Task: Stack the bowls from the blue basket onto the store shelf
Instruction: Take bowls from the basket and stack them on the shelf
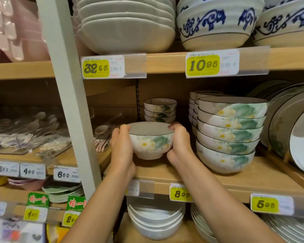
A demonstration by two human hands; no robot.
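A white bowl (150,140) with a yellow-centred flower and green leaf pattern stands upright at the middle shelf (209,179), its foot at or just above the wood. My left hand (121,146) cups its left side and my right hand (180,142) cups its right side, thumbs at the rim. Behind it, further back on the same shelf, sits a short stack of three matching small bowls (160,110). The blue basket is out of sight.
A taller stack of larger matching bowls (228,134) stands close on the right, with plates (291,127) on edge in a wooden rack beyond. A grey upright post (68,95) borders the left. White bowls (154,220) fill the shelf below.
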